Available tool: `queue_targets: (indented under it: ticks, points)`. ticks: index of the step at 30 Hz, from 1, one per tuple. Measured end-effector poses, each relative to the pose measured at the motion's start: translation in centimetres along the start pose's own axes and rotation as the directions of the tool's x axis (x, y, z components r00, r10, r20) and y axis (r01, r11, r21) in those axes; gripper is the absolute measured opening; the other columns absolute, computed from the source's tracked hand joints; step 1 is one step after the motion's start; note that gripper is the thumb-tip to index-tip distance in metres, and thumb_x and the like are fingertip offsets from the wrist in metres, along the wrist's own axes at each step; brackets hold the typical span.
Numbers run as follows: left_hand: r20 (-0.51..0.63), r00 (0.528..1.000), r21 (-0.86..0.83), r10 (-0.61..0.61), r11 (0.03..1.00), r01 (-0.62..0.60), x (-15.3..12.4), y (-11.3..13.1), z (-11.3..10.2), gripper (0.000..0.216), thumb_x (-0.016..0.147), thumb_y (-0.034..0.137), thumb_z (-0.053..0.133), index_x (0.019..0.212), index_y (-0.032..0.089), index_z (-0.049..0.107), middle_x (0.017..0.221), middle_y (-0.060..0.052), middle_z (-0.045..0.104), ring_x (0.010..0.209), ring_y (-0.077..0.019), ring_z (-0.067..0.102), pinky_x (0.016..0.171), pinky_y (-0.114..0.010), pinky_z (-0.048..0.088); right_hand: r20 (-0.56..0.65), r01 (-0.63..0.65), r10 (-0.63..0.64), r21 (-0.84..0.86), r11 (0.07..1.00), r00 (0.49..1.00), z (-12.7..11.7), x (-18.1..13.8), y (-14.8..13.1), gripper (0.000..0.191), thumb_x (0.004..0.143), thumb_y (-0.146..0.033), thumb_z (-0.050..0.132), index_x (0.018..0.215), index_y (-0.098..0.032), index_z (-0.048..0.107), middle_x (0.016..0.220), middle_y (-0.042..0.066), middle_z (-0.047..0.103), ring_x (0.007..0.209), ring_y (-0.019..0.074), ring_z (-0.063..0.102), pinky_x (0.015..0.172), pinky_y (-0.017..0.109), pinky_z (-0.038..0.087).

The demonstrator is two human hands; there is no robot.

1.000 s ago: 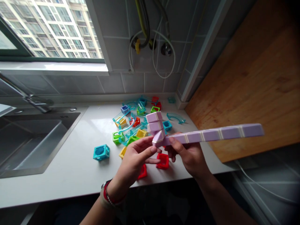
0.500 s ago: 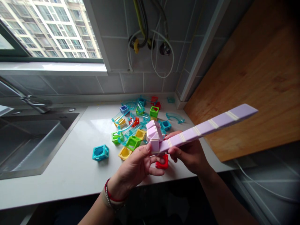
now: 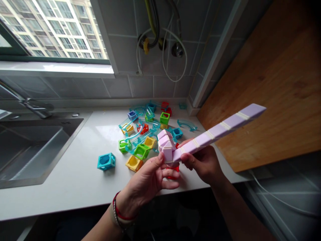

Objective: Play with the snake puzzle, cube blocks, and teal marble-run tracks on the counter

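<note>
Lilac segmented puzzle [image 3: 207, 137], held above a white counter [image 3: 75, 174] by both hands. The left hand [image 3: 149, 177] pinches its folded end, lower fingers spread; the right hand [image 3: 204, 164] grips the straight bar close to the fold. Beyond lie coloured open-sided cubes [image 3: 142, 151] among translucent blue track pieces [image 3: 187, 125]; one turquoise cube [image 3: 106, 161] stands apart, left.

Bright window [image 3: 59, 30], counter [image 3: 75, 174] glare, dim foreground
</note>
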State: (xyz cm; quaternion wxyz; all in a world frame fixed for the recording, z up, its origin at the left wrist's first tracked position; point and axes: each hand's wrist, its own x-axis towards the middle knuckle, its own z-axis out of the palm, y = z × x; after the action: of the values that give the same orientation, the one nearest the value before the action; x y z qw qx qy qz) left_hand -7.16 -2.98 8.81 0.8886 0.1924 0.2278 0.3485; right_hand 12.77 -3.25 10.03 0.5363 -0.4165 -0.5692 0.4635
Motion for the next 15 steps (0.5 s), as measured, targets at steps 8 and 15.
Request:
queue_targets:
  ticks: [8,15]
  points:
    - [-0.054,0.993,0.044,0.104,0.994,-0.102,0.2,-0.6,0.4,0.040,0.085,0.039,0.082,0.115,0.013,0.075,0.103,-0.013,0.075,0.091,-0.0205,0.075,0.073,-0.030,0.068,-0.140,0.025,-0.038,-0.093,0.995,0.989,1.2,-0.1,0.2,0.021,0.085,-0.037,0.081,0.088,-0.017,0.075,0.067,0.001,0.071,0.056,0.0170,0.065,0.051,0.026,0.051]
    - [-0.150,0.922,0.209,0.358,0.923,-0.324,0.6,-2.1,1.1,0.035,0.085,0.033,0.082,0.115,0.016,0.073,0.121,-0.012,0.072,0.106,-0.0261,0.071,0.073,-0.031,0.067,-0.318,0.071,-0.160,-0.274,0.959,0.935,3.0,-1.1,-0.4,0.023,0.083,-0.037,0.083,0.086,-0.022,0.067,0.077,0.002,0.073,0.067,0.0191,0.070,0.061,0.028,0.059]
